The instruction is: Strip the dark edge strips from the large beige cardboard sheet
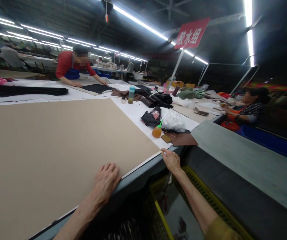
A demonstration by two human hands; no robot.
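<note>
A large beige sheet (pixel 58 143) of smooth material lies flat over the left of the table. My left hand (pixel 107 180) rests on it near the front edge, palm down, with its fingers laid on the surface and slightly bent. At the sheet's right corner is my right hand (pixel 171 160), its thumb and fingers pinched together at the table edge. A small pale bit shows at those fingertips, too small to name. Just beyond this hand stand a squeeze bottle (pixel 156 132) of amber liquid with a green nozzle and a small brown block (pixel 166 138).
Behind the bottle lie a brown sheet (pixel 185 139), a clear plastic bag (pixel 173 120) and black material (pixel 161 99). A yellow crate (pixel 162 218) sits below the table edge. Across the table, one person (pixel 68 65) leans over black cloth; another person (pixel 248 110) sits at right.
</note>
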